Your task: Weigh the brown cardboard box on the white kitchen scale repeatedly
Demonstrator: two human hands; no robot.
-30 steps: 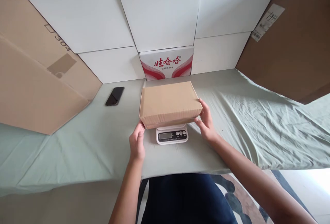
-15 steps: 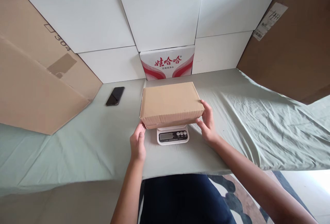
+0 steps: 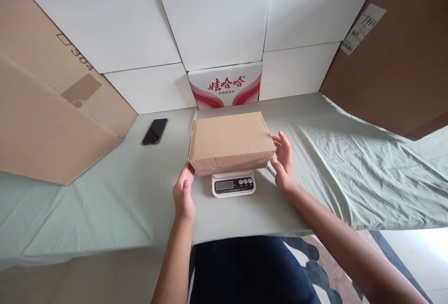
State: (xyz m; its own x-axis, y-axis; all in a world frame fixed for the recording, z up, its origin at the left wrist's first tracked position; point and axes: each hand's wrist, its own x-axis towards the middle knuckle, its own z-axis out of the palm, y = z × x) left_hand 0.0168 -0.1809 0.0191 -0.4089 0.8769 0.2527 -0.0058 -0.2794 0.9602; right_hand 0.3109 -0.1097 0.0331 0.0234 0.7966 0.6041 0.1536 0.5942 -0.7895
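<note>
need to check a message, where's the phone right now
The black phone lies on the green cloth, left of the cardboard box on the scale, near the leaning brown cardboard.

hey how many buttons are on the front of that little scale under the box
3, in a row on the scale's front panel, right of its display, below the cardboard box resting on it. The box may hide anything farther back.

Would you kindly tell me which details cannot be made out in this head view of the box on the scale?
- Scale: its platform is hidden under the cardboard box; the display reading is too small.
- Box contents: closed lid hides them.
- Left hand: contact with the box corner is uncertain.
- Right hand: open, apparently just off the box side.
- Shipping label: print too small.
- Phone: screen dark.
</note>
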